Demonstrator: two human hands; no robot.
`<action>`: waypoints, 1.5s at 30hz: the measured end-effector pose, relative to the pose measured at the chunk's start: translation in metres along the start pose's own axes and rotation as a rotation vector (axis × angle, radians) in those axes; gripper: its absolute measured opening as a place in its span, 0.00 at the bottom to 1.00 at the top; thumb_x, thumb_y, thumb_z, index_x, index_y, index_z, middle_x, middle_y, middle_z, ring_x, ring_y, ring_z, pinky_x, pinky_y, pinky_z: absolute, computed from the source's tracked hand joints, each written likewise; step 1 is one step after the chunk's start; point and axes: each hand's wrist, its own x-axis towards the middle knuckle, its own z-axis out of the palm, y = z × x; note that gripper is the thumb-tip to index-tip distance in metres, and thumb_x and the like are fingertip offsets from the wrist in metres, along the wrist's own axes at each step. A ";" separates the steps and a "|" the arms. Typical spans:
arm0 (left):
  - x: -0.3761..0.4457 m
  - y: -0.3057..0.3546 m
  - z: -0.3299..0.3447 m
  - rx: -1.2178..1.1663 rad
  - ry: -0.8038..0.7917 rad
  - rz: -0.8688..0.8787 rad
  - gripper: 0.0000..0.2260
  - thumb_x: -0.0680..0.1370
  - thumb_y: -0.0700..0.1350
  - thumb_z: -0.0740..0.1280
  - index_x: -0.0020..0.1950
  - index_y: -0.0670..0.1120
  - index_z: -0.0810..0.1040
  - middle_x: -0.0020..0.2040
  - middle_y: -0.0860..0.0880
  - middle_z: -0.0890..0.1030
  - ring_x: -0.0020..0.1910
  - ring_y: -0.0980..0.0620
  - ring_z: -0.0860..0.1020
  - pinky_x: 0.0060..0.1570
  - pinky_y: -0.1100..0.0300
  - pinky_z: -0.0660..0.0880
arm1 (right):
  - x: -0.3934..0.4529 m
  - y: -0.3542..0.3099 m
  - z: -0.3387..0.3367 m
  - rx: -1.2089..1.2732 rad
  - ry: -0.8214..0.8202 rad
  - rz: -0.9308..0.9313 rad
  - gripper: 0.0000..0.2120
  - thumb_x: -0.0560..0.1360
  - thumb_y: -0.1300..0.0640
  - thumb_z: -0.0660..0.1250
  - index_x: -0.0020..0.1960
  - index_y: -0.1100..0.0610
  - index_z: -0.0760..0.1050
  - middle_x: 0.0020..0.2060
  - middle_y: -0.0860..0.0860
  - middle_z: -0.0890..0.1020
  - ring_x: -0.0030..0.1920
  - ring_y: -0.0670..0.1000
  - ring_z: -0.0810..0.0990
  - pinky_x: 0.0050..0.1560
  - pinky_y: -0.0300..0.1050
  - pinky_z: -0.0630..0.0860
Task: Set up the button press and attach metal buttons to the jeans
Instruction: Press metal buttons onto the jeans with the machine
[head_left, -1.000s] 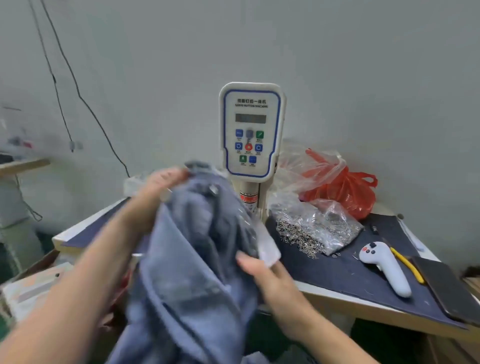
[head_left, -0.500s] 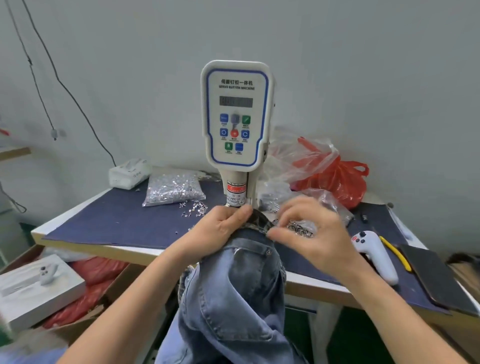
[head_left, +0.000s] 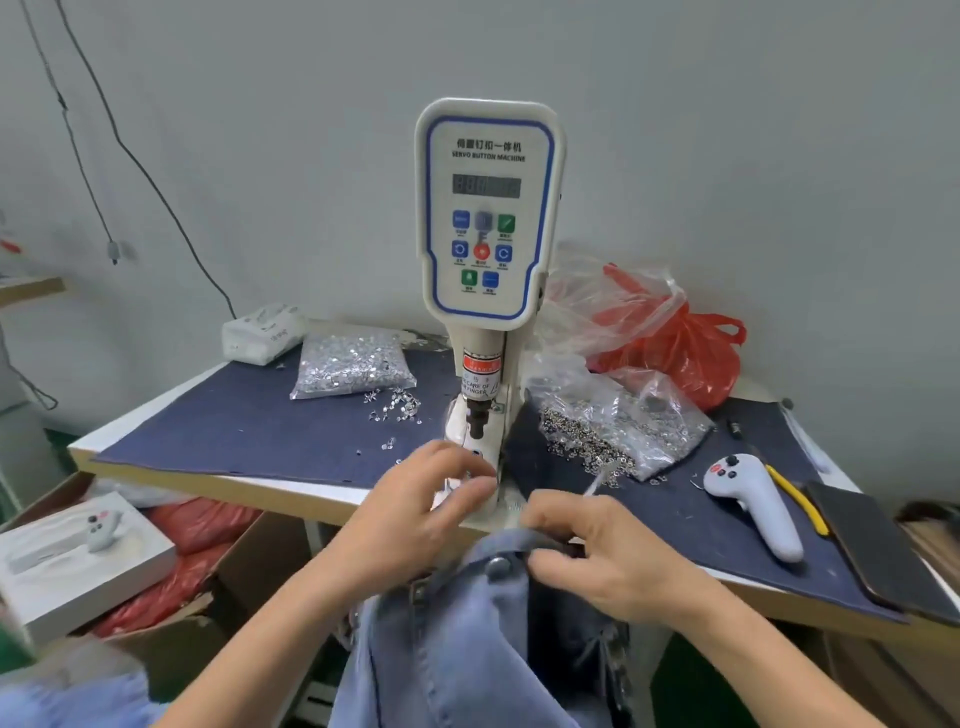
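While both hands (head_left: 597, 556) pinch waistband (head_left: 498, 545), table edge (head_left: 291, 493) adjoins.

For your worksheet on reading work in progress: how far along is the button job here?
Done: one metal button already sits on the jeans waistband. In hand: the right hand grips the waistband beside that button, below the button press; the left hand reaches toward the press base, its grip blurred. Left: any further buttons; loose ones remain in the bag.
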 end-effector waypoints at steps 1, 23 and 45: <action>0.000 0.009 0.000 -0.140 -0.043 0.020 0.10 0.77 0.56 0.64 0.51 0.53 0.80 0.49 0.56 0.83 0.49 0.61 0.79 0.51 0.67 0.72 | 0.002 0.004 -0.002 -0.049 0.036 0.029 0.13 0.72 0.66 0.65 0.36 0.50 0.72 0.28 0.48 0.68 0.30 0.46 0.64 0.33 0.42 0.60; 0.013 -0.026 0.007 -0.511 -0.342 -0.367 0.13 0.60 0.55 0.78 0.31 0.46 0.82 0.29 0.50 0.76 0.29 0.58 0.71 0.30 0.67 0.66 | 0.029 0.061 -0.013 0.178 -0.282 0.387 0.06 0.72 0.52 0.69 0.38 0.51 0.80 0.29 0.42 0.80 0.31 0.36 0.73 0.34 0.30 0.68; 0.008 -0.038 0.037 -0.515 -0.082 -0.306 0.11 0.66 0.55 0.71 0.38 0.48 0.79 0.37 0.50 0.80 0.39 0.55 0.76 0.44 0.63 0.71 | 0.087 0.155 -0.069 -1.051 0.266 0.777 0.08 0.75 0.66 0.58 0.48 0.60 0.76 0.48 0.57 0.81 0.50 0.59 0.80 0.40 0.45 0.69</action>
